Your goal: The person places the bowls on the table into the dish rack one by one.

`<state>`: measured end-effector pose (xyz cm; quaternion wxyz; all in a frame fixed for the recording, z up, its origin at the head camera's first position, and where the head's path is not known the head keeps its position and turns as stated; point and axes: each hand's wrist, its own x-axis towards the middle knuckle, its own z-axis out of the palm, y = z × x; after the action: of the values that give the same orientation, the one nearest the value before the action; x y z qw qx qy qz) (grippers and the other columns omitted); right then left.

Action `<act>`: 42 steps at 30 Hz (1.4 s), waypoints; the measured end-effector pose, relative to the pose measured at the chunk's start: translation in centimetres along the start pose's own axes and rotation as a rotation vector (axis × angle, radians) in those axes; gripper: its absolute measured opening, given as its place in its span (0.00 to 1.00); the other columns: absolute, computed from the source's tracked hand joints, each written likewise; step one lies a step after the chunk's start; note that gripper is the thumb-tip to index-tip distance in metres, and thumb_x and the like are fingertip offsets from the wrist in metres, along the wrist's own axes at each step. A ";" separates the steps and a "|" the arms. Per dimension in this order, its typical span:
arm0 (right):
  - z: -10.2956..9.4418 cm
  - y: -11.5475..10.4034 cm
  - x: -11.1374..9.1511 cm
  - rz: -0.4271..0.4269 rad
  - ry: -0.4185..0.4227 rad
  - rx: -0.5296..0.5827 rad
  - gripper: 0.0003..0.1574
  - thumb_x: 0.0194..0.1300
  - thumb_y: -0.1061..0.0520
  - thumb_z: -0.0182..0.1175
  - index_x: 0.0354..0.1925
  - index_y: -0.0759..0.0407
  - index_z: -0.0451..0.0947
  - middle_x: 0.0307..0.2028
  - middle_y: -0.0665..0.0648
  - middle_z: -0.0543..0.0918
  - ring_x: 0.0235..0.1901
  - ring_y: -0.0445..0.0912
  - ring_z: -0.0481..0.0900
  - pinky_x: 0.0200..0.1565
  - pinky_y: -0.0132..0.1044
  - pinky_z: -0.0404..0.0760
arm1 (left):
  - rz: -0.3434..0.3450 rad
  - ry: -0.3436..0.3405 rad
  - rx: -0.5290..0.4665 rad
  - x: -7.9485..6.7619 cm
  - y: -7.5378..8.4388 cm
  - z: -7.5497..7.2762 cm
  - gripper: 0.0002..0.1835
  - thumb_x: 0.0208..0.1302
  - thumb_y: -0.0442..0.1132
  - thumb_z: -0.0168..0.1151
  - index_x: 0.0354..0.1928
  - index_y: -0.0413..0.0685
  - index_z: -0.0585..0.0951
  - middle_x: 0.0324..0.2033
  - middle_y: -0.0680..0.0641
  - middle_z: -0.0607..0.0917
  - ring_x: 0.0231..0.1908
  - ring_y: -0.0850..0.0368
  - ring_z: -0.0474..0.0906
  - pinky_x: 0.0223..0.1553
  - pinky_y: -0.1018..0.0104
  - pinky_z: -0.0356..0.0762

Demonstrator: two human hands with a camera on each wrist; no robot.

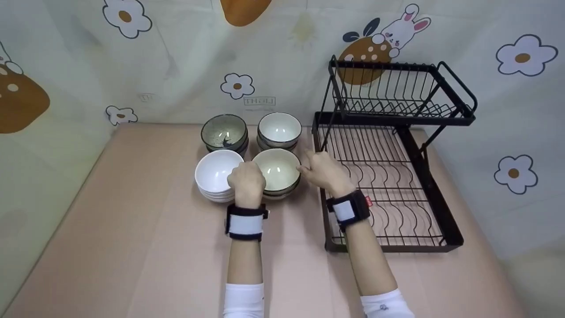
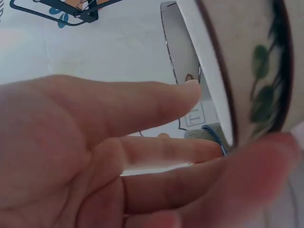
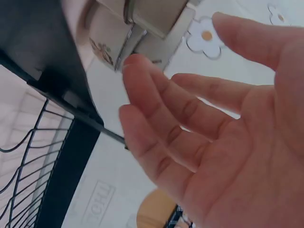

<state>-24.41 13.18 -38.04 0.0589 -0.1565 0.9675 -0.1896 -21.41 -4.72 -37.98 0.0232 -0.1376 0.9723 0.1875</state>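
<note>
My left hand (image 1: 247, 182) is in the gap between a stack of white bowls (image 1: 215, 172) and a stack of cream bowls (image 1: 276, 170). In the left wrist view, its thumb and fingers (image 2: 142, 104) stretch beside a bowl (image 2: 263, 85) with a leaf pattern and a dark rim. A blurred fingertip appears against this bowl; nothing sits between thumb and fingers. To the right of the cream stack, my right hand (image 1: 329, 172) hovers by the dish rack's left edge, palm bare, fingers slightly bent and spread apart from the bowls.
Behind stand a stack of grey-green bowls (image 1: 225, 131) and another stack of white dark-rimmed bowls (image 1: 280, 129). A black two-tier dish rack (image 1: 441, 212) occupies the right side of the pink table (image 1: 145, 238). A patterned cloth (image 1: 176, 57) hangs behind.
</note>
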 end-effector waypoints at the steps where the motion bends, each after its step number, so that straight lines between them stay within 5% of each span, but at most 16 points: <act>1: 0.0 0.0 0.2 0.002 -0.019 -0.009 0.41 0.67 0.45 0.54 0.69 0.65 0.57 0.21 0.54 0.76 0.17 0.42 0.73 0.28 0.37 0.81 | 0.004 -0.005 0.004 0.0 0.0 0.1 0.14 0.61 0.31 0.51 0.44 0.37 0.83 0.44 0.37 0.85 0.46 0.41 0.83 0.42 0.49 0.81; 5: 0.0 -0.1 0.9 -0.012 -0.076 -0.039 0.34 0.68 0.45 0.54 0.60 0.69 0.68 0.26 0.59 0.83 0.21 0.45 0.79 0.33 0.39 0.83 | 0.019 0.000 0.004 0.3 -0.1 0.4 0.15 0.61 0.30 0.50 0.44 0.37 0.83 0.44 0.36 0.85 0.46 0.40 0.82 0.43 0.48 0.81; 9: 0.1 -0.3 1.6 -0.027 -0.115 -0.035 0.21 0.68 0.46 0.54 0.37 0.65 0.77 0.17 0.54 0.80 0.14 0.43 0.74 0.23 0.35 0.76 | 0.033 0.012 0.000 0.5 -0.1 0.7 0.14 0.62 0.30 0.50 0.43 0.37 0.84 0.44 0.37 0.85 0.46 0.40 0.82 0.43 0.48 0.81; 12: 0.2 -0.4 2.2 -0.028 -0.141 -0.025 0.20 0.68 0.48 0.54 0.30 0.63 0.76 0.14 0.52 0.76 0.12 0.42 0.70 0.18 0.32 0.68 | 0.045 0.025 0.002 0.6 -0.2 0.8 0.14 0.62 0.30 0.49 0.43 0.38 0.84 0.44 0.37 0.85 0.45 0.41 0.83 0.42 0.48 0.81; 26: 0.5 -1.0 3.7 -0.042 -0.309 -0.066 0.17 0.67 0.54 0.51 0.38 0.68 0.77 0.30 0.66 0.87 0.30 0.54 0.87 0.43 0.41 0.83 | -0.013 0.086 -0.053 0.8 0.0 1.2 0.14 0.62 0.29 0.49 0.43 0.36 0.83 0.42 0.36 0.86 0.43 0.40 0.84 0.40 0.48 0.83; 42: 0.5 -0.9 3.5 -0.041 -0.297 -0.107 0.19 0.65 0.57 0.51 0.46 0.72 0.74 0.31 0.62 0.85 0.28 0.49 0.83 0.43 0.41 0.82 | -0.010 0.091 -0.090 0.6 0.1 1.2 0.14 0.61 0.29 0.49 0.42 0.34 0.83 0.42 0.35 0.86 0.43 0.39 0.84 0.40 0.48 0.83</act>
<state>-27.38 11.05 -38.37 0.1891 -0.2054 0.9535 -0.1138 -22.07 -4.31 -39.14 -0.0260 -0.1519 0.9622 0.2244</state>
